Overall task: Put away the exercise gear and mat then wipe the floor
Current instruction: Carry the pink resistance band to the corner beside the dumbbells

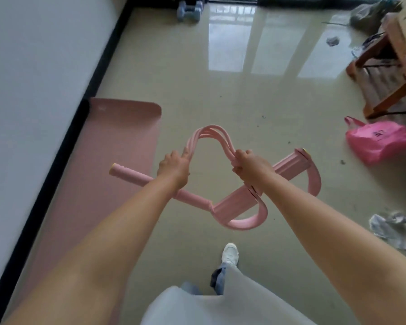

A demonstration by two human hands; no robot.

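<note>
I hold a pink pedal resistance puller (230,202) in the air above the floor. My left hand (174,168) grips the bundle of pink elastic tubes (208,134) at its left end, over the foam handle bar (131,175). My right hand (250,165) grips the tubes at their right end, over the foot pedal with its straps (314,181). The tubes arch up between my hands. A pink exercise mat (99,184) lies flat on the floor along the left wall. Two pale blue dumbbells (189,10) stand at the far wall.
A pink plastic bag (382,141) lies on the floor at right, near a wooden chair (389,66). Crumpled grey paper (394,226) and small bits of debris litter the glossy tile floor (220,90). My white shoe (230,253) is below the puller.
</note>
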